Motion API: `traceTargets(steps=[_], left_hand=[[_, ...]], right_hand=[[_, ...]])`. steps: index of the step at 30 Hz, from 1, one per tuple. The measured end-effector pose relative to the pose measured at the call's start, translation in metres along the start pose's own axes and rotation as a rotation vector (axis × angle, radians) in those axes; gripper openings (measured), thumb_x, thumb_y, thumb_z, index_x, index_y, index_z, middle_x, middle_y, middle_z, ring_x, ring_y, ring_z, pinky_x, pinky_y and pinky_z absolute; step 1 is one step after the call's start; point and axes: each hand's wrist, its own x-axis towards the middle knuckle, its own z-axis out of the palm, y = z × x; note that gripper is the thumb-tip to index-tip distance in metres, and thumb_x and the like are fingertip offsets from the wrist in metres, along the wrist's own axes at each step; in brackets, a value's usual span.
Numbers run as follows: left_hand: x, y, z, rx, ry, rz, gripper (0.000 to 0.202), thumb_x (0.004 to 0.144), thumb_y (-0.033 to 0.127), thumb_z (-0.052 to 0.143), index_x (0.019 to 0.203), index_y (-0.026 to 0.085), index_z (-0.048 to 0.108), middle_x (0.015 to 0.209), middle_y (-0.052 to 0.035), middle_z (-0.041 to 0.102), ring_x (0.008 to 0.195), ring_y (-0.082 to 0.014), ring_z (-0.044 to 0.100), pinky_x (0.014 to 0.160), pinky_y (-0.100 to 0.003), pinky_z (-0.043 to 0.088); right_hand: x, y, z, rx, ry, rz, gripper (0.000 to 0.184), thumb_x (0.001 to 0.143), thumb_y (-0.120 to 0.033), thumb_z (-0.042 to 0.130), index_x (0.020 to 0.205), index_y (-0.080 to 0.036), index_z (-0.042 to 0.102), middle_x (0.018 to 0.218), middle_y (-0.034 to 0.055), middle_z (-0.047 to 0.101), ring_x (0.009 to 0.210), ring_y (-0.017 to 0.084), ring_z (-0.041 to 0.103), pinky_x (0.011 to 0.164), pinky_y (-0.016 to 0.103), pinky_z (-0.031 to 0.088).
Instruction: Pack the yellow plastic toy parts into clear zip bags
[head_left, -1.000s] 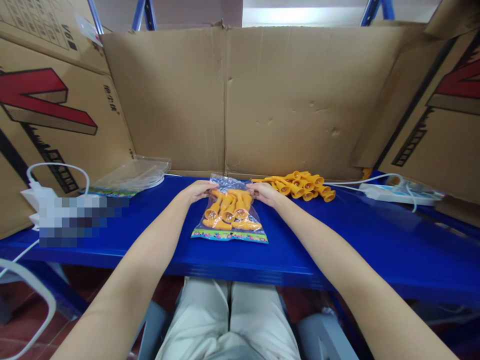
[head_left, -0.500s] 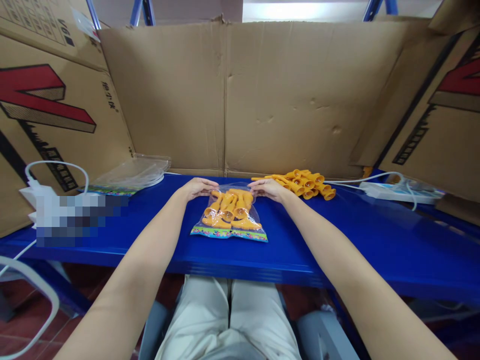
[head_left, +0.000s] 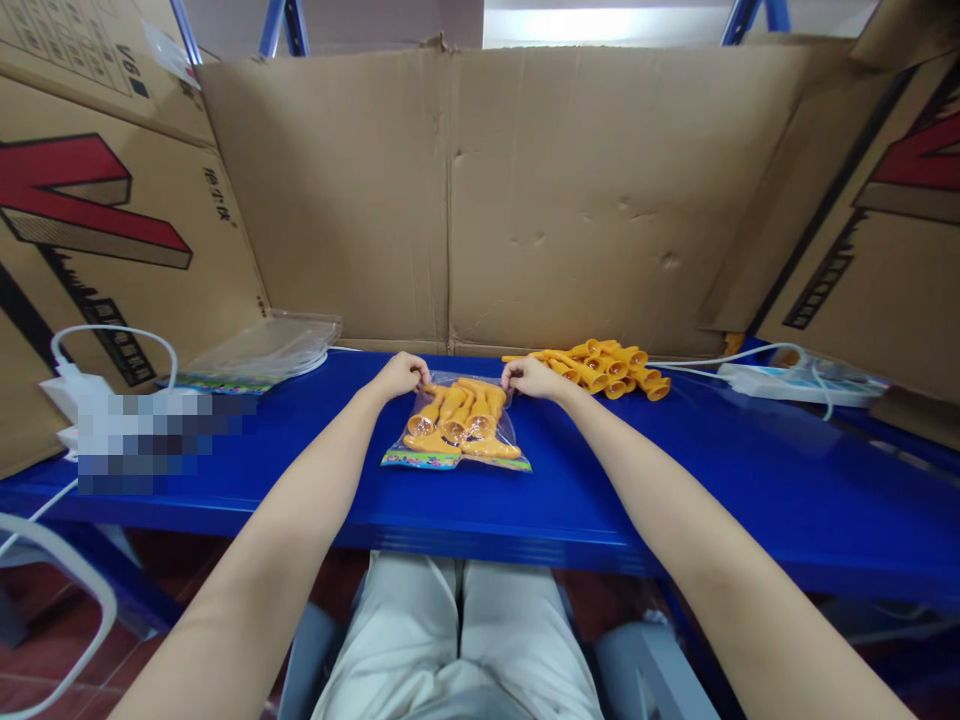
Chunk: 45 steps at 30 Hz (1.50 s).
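Observation:
A clear plastic bag (head_left: 510,433) lies on the blue table in front of me, its printed colourful strip toward me. Inside it are several orange-yellow plastic pieces (head_left: 454,405), some with flared, cup-like ends. My left hand (head_left: 403,376) is closed, pinching the bag's far left corner. At the far right corner, my right hand (head_left: 531,378) pinches the bag too, fingers curled in. Just behind the right hand sits a loose pile of the same orange-yellow pieces (head_left: 615,368).
Flat clear bags (head_left: 262,345) lie stacked at the back left. A white power strip (head_left: 802,385) with cables rests at the right, and white plugs (head_left: 82,395) stand at the left. Cardboard walls (head_left: 585,190) enclose the back and sides of the blue table (head_left: 315,430).
Both hands have gone from outstretched fingers along the bag's far edge to curled, pinching fingers at its corners. The bag's near strip has shifted slightly away from me.

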Motion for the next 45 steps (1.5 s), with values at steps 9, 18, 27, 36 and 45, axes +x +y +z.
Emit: traceTargets(steps=[9,18,27,36,45], left_hand=[[0.006,-0.005,0.0,0.506,0.075,0.356,0.017,0.052,0.006,0.043,0.047,0.019,0.053,0.058,-0.0013,0.058,0.061,-0.0142,0.051,0.063,-0.024,0.04],[-0.003,0.015,0.006,0.533,0.134,0.631,0.022,0.066,0.004,0.04,0.058,0.018,0.055,0.077,-0.0044,0.059,0.072,-0.0148,0.054,0.07,-0.025,0.041],[-0.012,0.033,0.023,0.567,0.154,0.701,0.026,0.077,0.004,0.04,0.069,0.017,0.061,0.092,-0.0057,0.061,0.078,-0.0132,0.056,0.075,-0.022,0.043],[-0.008,0.024,0.005,0.262,0.499,0.587,0.028,0.079,0.006,0.04,0.081,0.016,0.065,0.118,-0.0099,0.053,0.105,-0.0186,0.055,0.092,-0.031,0.043],[-0.002,0.002,0.0,0.316,0.547,0.446,0.021,0.079,0.009,0.044,0.08,0.017,0.063,0.101,-0.0075,0.058,0.097,-0.0185,0.057,0.088,-0.03,0.044]], right_hand=[[0.0,-0.005,0.011,-0.076,0.051,-0.032,0.033,0.077,-0.025,0.059,0.046,-0.018,0.051,0.047,-0.0019,0.052,0.049,0.01,0.045,0.053,0.023,0.035],[-0.012,-0.012,-0.005,0.238,-0.211,0.143,0.031,0.06,-0.036,0.08,0.075,-0.014,0.064,0.054,-0.0033,0.058,0.047,0.007,0.047,0.046,0.018,0.035],[-0.023,-0.028,0.006,0.606,-0.504,0.339,0.016,0.074,-0.02,0.072,0.087,-0.011,0.067,0.082,0.0084,0.072,0.074,0.015,0.067,0.071,0.027,0.054],[-0.019,-0.047,-0.029,0.722,-0.138,0.287,0.012,0.083,-0.016,0.059,0.091,-0.01,0.066,0.08,0.0113,0.072,0.07,0.018,0.068,0.07,0.03,0.057],[-0.043,-0.005,-0.143,0.743,1.162,-0.023,0.009,0.083,-0.021,0.057,0.09,-0.017,0.053,0.085,0.0055,0.065,0.074,0.017,0.066,0.066,0.033,0.055]])
